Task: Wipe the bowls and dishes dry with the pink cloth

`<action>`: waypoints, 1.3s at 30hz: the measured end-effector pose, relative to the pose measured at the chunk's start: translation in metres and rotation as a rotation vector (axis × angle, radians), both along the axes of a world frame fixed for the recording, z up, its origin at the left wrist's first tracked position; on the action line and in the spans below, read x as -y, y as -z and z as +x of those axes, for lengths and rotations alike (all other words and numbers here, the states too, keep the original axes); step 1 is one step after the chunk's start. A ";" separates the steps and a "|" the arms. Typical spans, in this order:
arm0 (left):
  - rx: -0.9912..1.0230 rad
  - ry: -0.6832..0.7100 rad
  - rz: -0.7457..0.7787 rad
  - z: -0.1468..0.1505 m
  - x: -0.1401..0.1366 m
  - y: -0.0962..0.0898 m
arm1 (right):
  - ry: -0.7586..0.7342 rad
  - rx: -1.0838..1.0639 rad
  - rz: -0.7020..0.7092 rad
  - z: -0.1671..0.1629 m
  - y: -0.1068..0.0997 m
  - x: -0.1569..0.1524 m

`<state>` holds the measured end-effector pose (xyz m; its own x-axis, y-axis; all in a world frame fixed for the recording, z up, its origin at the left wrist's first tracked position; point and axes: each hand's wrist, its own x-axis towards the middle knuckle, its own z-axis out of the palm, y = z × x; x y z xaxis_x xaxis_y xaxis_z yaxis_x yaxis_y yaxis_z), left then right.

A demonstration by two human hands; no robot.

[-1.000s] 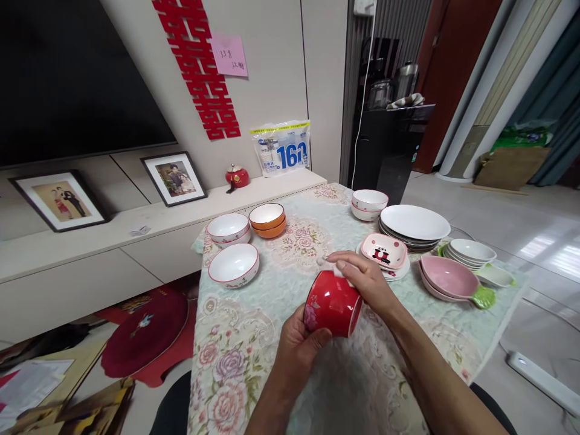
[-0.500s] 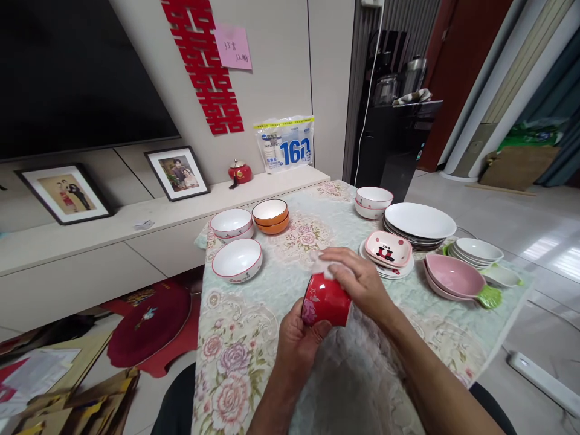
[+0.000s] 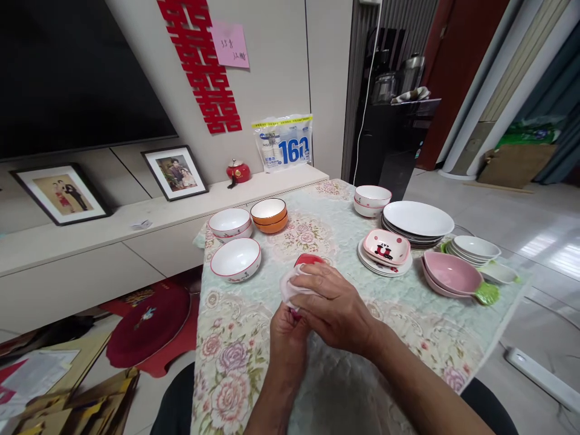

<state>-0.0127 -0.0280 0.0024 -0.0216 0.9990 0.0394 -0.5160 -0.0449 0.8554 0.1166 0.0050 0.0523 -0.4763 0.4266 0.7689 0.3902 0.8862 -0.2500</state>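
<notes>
Over the near part of the table, my left hand (image 3: 289, 338) grips a red bowl (image 3: 309, 259) with a flower pattern, its fingers wrapped round the lower side. Most of the bowl is hidden; a red strip shows above my fingers. My right hand (image 3: 339, 308) presses a crumpled whitish cloth (image 3: 289, 289) against the bowl's outside, fingers curled over it. Left of my hands stands a white bowl (image 3: 235, 258) with a red rim. Behind it are a stack of white bowls (image 3: 229, 222) and a pair of orange bowls (image 3: 269, 211).
The flowered tablecloth (image 3: 235, 386) covers the table. To the right stand white bowls (image 3: 372, 196), large white plates (image 3: 417, 217), a cat dish (image 3: 386, 246) on small plates, pink bowls (image 3: 453, 273) and small white dishes (image 3: 477, 248). A red stool (image 3: 147, 326) is at the left.
My right hand with the cloth has moved left and down across the bowl, now covering most of it. The bowl has shifted slightly left and turned.
</notes>
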 end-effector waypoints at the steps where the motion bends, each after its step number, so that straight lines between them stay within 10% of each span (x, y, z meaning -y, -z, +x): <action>1: -0.001 -0.001 0.001 0.000 0.000 0.001 | -0.009 0.000 0.000 0.000 0.001 -0.001; 10: -0.253 0.021 0.030 -0.001 0.008 -0.007 | 0.213 -0.491 -0.437 0.018 0.010 -0.023; 21: -0.118 -0.185 -0.044 -0.004 -0.001 -0.006 | 0.056 -0.161 -0.061 -0.010 0.018 -0.001; 29: -0.297 0.068 -0.015 -0.005 0.009 -0.015 | 0.086 -0.569 -0.575 0.019 0.012 -0.023; 34: -0.136 0.174 0.007 -0.007 0.011 -0.020 | 0.006 -0.812 -1.080 0.037 0.016 -0.034; 39: 0.056 0.236 0.008 -0.006 0.007 -0.026 | -0.143 -1.086 -1.265 0.034 0.021 -0.037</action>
<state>-0.0191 -0.0354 0.0287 0.2105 0.9762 0.0526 -0.5599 0.0763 0.8250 0.1501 0.0422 0.0308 -0.0768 0.9967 -0.0257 -0.4923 -0.0603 -0.8683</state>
